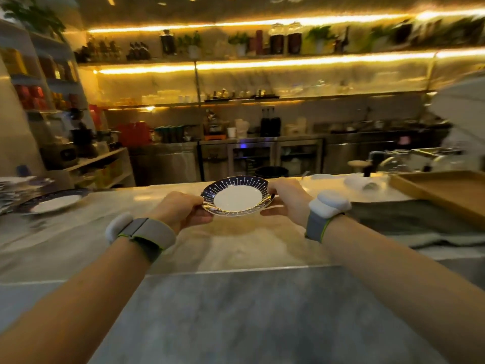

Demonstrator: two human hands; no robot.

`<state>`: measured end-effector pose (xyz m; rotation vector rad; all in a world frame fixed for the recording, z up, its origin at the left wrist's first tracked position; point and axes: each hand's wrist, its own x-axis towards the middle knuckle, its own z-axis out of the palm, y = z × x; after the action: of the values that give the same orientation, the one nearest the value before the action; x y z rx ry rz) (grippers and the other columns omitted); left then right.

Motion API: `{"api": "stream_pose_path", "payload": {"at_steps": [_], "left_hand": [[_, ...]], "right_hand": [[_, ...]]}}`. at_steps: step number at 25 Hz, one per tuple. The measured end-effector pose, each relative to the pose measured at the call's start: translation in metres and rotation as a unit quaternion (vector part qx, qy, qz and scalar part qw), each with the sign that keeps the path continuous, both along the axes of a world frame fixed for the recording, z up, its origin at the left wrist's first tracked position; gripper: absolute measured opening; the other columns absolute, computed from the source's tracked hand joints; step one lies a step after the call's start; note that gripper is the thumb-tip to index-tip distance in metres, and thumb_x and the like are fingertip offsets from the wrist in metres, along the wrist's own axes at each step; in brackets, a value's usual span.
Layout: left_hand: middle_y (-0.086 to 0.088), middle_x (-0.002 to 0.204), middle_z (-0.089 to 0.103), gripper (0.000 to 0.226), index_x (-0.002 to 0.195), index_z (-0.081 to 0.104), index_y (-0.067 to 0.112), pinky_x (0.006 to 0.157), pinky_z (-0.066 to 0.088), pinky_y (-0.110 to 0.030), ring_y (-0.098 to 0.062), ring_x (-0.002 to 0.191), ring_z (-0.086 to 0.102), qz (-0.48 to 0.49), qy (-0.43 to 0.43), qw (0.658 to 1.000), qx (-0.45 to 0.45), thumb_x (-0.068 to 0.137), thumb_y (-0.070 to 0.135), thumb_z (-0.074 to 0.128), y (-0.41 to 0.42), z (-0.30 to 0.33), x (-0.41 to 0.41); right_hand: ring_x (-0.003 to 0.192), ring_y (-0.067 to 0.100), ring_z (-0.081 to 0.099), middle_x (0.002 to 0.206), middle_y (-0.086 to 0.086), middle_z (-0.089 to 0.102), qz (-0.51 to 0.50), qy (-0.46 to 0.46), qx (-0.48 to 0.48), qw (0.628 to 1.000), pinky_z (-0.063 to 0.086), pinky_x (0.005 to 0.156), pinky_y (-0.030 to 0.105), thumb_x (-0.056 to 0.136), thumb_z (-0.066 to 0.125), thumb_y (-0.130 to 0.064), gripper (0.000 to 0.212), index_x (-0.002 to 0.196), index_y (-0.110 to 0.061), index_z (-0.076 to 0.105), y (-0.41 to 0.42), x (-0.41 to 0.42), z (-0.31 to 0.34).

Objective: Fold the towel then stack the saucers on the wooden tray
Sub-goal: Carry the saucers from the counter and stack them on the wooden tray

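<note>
A saucer (237, 197) with a white centre and a dark blue patterned rim hangs above the marble counter, tilted slightly toward me. My left hand (181, 208) grips its left edge and my right hand (284, 199) grips its right edge. More saucers (52, 202) of the same pattern lie at the far left of the counter, one flat in front and others blurred behind it. The wooden tray (443, 190) sits at the right edge of the view. A grey towel (409, 219) lies flat on the counter in front of the tray.
The marble counter (236, 248) runs left to right, with a grey lower ledge nearest me. Small white dishes (362, 182) stand at the counter's far side, left of the tray. Behind are shelves, fridges and bar equipment.
</note>
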<state>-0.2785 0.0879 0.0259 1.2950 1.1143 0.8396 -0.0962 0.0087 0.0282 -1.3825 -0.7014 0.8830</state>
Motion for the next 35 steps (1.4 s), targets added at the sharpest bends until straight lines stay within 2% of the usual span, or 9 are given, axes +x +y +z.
{"api": "stream_pose_path", "payload": {"at_steps": [8, 11, 13, 17, 21, 23, 27, 31, 35], "left_hand": [[-0.013, 0.053, 0.068, 0.017, 0.092, 0.058, -0.007, 0.033, 0.05, -0.02, -0.014, 0.036, 0.064, -0.114, -0.024, 0.993, 0.0, 0.095, 0.006, 0.046, -0.053, 0.004, 0.219], [-0.016, 0.072, 0.067, 0.017, 0.091, 0.057, -0.003, 0.037, 0.054, -0.022, -0.015, 0.038, 0.066, -0.144, -0.006, 0.989, -0.008, 0.096, 0.009, 0.046, -0.08, 0.009, 0.288], [-0.016, 0.074, 0.066, 0.019, 0.086, 0.056, -0.002, 0.037, 0.055, -0.023, -0.015, 0.038, 0.066, -0.168, -0.003, 0.986, -0.013, 0.097, 0.01, 0.044, -0.098, 0.016, 0.327], [-0.014, 0.071, 0.063, 0.024, 0.084, 0.054, -0.001, 0.038, 0.055, -0.024, -0.02, 0.056, 0.07, -0.211, 0.023, 0.977, -0.007, 0.099, 0.01, 0.04, -0.13, 0.025, 0.389], [-0.016, 0.078, 0.064, 0.021, 0.103, 0.053, -0.004, 0.039, 0.055, -0.024, -0.023, 0.07, 0.068, -0.245, 0.083, 0.966, 0.002, 0.097, 0.013, 0.043, -0.15, 0.021, 0.43], [-0.015, 0.082, 0.065, 0.022, 0.102, 0.054, -0.003, 0.039, 0.054, -0.023, -0.02, 0.061, 0.065, -0.248, 0.136, 0.958, 0.043, 0.096, 0.017, 0.046, -0.155, 0.017, 0.443], [-0.011, 0.08, 0.069, 0.021, 0.083, 0.054, 0.004, 0.039, 0.045, -0.021, -0.014, 0.047, 0.054, -0.267, 0.238, 0.926, 0.119, 0.095, 0.019, 0.047, -0.156, 0.016, 0.458], [-0.005, 0.065, 0.063, 0.022, 0.098, 0.053, 0.002, 0.033, 0.042, -0.02, -0.012, 0.041, 0.051, -0.289, 0.302, 0.895, 0.156, 0.096, 0.023, 0.046, -0.151, 0.018, 0.463], [-0.004, 0.061, 0.056, 0.023, 0.095, 0.053, 0.005, 0.031, 0.04, -0.017, -0.011, 0.04, 0.049, -0.297, 0.373, 0.853, 0.211, 0.095, 0.027, 0.046, -0.151, 0.019, 0.468]], "right_hand": [[0.063, 0.023, 0.059, 0.079, 0.011, 0.053, -0.09, -0.052, -0.031, 0.994, 0.058, 0.054, 0.034, 0.085, 0.047, -0.002, 0.038, 0.123, 0.003, 0.049, -0.095, 0.204, 0.015], [0.079, 0.028, 0.062, 0.099, 0.016, 0.057, -0.13, -0.051, -0.041, 0.989, 0.059, 0.053, 0.036, 0.084, 0.047, -0.002, 0.042, 0.126, 0.0, 0.045, -0.123, 0.269, 0.018], [0.092, 0.033, 0.061, 0.11, 0.018, 0.055, -0.161, -0.052, -0.046, 0.984, 0.058, 0.051, 0.039, 0.083, 0.047, -0.001, 0.031, 0.113, -0.004, 0.049, -0.14, 0.306, 0.021], [0.085, 0.031, 0.061, 0.102, 0.017, 0.054, -0.202, -0.058, -0.055, 0.976, 0.056, 0.049, 0.037, 0.081, 0.046, -0.005, 0.035, 0.116, -0.006, 0.049, -0.174, 0.362, 0.021], [0.096, 0.03, 0.059, 0.118, 0.013, 0.055, -0.212, -0.072, -0.114, 0.968, 0.055, 0.043, 0.03, 0.086, 0.051, -0.019, 0.034, 0.12, -0.014, 0.045, -0.199, 0.393, 0.019], [0.082, 0.023, 0.059, 0.103, 0.01, 0.06, -0.198, -0.091, -0.159, 0.963, 0.053, 0.042, 0.026, 0.089, 0.05, -0.028, 0.031, 0.116, -0.013, 0.046, -0.205, 0.401, 0.019], [0.067, 0.019, 0.057, 0.071, 0.006, 0.057, -0.198, -0.112, -0.224, 0.948, 0.051, 0.075, 0.03, 0.093, 0.043, -0.041, 0.032, 0.087, -0.01, 0.049, -0.204, 0.409, 0.015], [0.114, 0.034, 0.054, 0.098, 0.017, 0.062, -0.182, -0.191, -0.212, 0.941, 0.04, 0.104, 0.04, 0.101, 0.033, -0.021, 0.036, 0.123, 0.003, 0.048, -0.193, 0.412, 0.012], [0.12, 0.03, 0.048, 0.129, 0.018, 0.053, -0.157, -0.27, -0.253, 0.915, 0.037, 0.1, 0.034, 0.096, 0.041, -0.026, 0.041, 0.129, -0.001, 0.046, -0.185, 0.412, 0.01]]}}
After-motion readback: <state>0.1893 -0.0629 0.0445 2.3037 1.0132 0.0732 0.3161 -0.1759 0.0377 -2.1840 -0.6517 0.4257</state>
